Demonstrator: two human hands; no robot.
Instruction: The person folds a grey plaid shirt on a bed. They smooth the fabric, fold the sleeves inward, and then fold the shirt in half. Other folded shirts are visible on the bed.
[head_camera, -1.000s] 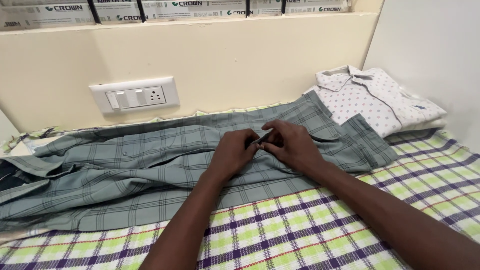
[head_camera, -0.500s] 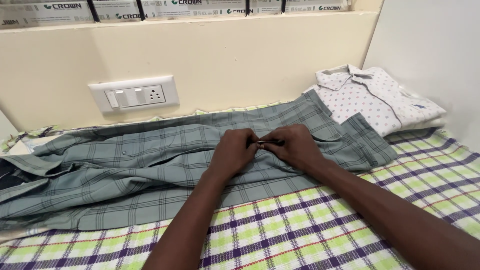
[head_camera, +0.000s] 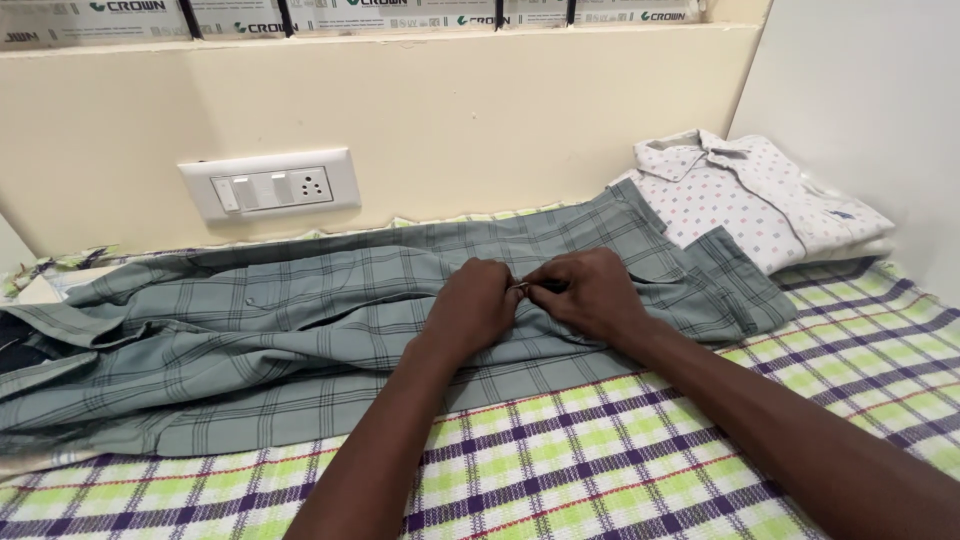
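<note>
Pinching grey checked shirt, both hands, left hand, right hand

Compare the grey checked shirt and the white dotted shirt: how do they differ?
The grey checked shirt lies spread out across the bed; the white dotted shirt sits folded by the wall. Both hands, left hand and right hand, pinch the grey one; the white is untouched. Both have collars.
</note>
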